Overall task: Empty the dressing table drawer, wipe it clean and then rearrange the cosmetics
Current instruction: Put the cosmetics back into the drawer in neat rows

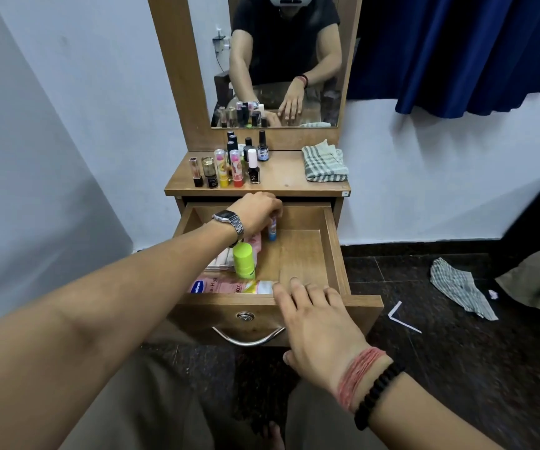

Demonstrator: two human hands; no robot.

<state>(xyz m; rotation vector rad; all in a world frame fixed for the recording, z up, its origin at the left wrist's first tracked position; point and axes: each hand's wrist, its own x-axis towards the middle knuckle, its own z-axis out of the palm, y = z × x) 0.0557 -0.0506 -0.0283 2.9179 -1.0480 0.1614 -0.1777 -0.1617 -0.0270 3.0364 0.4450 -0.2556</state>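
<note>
The wooden drawer (330, 245) of the dressing table stands pulled out. My left hand (257, 212), with a metal watch on its wrist, is shut on a small blue tube (272, 231) held upright at the drawer's back. A lime-green stick (243, 259) stands in the drawer's left half. Behind it lie pink and white packets (226, 259), and a pink tube (226, 286) lies along the front wall. My right hand (314, 323) rests flat on the drawer's front edge, fingers apart, holding nothing. Several nail-polish bottles and lipsticks (229, 164) stand on the tabletop's left side.
A folded checked cloth (325, 164) lies on the tabletop's right side under the mirror (281, 60). A second checked cloth (460, 287) and a white strip (401, 318) lie on the dark floor at the right. A blue curtain (457, 50) hangs behind.
</note>
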